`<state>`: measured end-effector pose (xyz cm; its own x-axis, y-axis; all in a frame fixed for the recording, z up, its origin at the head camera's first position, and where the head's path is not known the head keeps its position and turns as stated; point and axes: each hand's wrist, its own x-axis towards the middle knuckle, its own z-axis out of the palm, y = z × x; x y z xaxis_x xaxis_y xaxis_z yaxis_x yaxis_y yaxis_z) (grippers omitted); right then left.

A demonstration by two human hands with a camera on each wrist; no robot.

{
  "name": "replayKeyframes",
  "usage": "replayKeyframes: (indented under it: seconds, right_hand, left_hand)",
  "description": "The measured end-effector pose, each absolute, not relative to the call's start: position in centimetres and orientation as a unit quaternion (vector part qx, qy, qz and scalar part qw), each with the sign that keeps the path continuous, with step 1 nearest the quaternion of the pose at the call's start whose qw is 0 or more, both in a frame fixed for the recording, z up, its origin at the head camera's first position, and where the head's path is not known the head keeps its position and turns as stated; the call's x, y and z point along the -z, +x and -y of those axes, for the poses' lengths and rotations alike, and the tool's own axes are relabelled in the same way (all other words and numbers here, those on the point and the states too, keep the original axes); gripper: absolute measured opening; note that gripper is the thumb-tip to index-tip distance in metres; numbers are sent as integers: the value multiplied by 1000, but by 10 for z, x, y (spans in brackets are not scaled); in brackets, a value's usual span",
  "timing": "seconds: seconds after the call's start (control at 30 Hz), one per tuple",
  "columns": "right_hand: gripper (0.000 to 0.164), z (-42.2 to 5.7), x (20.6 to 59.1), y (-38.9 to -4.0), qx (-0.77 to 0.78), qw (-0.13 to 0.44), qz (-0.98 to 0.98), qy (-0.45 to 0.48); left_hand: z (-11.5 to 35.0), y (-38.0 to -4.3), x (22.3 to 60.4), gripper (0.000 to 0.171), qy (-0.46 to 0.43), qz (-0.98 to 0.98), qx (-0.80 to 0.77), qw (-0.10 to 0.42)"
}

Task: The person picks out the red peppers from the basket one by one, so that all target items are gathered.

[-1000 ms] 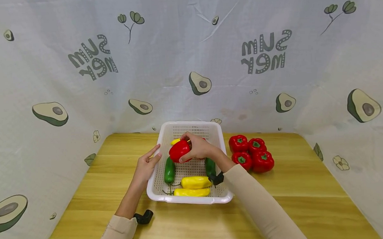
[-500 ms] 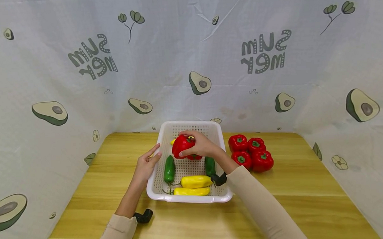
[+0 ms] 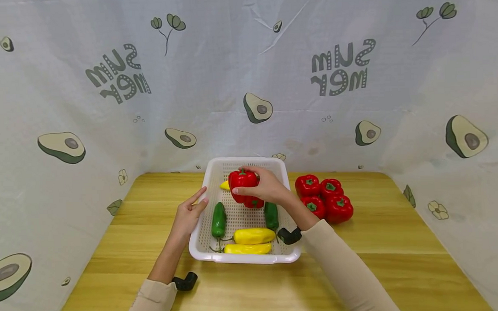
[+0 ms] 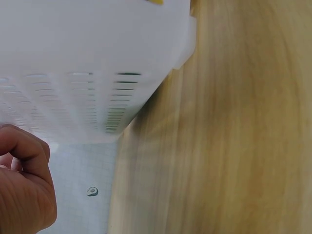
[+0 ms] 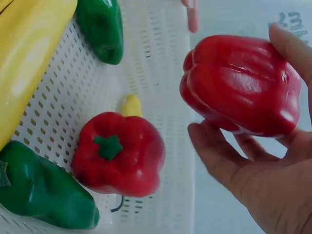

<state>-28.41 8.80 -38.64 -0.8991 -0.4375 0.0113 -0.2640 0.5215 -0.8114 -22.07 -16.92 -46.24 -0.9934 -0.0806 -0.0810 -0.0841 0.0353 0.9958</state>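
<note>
My right hand (image 3: 268,186) holds a red bell pepper (image 3: 242,181) above the white basket (image 3: 197,242), its green stem facing up in the head view. The right wrist view shows thumb and fingers around the raised bell pepper (image 5: 243,85). Beneath it, a second red bell pepper (image 5: 119,153) sits in the basket. My left hand (image 3: 188,217) grips the basket's left rim; in the left wrist view its fingers (image 4: 24,151) are curled beside the perforated wall. The basket also holds two green peppers, one green pepper (image 3: 219,220) at the left, and yellow peppers (image 3: 253,236).
Several red bell peppers (image 3: 338,209) stand clustered on the wooden table (image 3: 384,242) to the right of the basket. A white printed curtain (image 3: 221,74) hangs behind and at both sides. Black camera mounts (image 3: 185,282) sit at the wrists.
My right hand has turned the held bell pepper from its side to stem-up and lifted it slightly, uncovering more of the one beneath. The left hand stays at the rim.
</note>
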Motion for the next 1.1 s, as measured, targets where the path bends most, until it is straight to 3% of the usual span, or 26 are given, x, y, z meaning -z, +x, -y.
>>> replayKeyframes:
  seconds: [0.57,0.97,1.1]
  right_hand:
    - [92,-133,368,-256,519,75,-830,-192]
    - [94,-179,383,-242,540,37,-817,-199]
    - [87,-192,389,-234,544,33,-816,-191]
  left_hand:
    - [168,-221,462,48,-58,-720,-691,0]
    - [167,-219,460,48,-63,-720,-691,0]
    - [167,-220,460,49,-60,-719,-692,3]
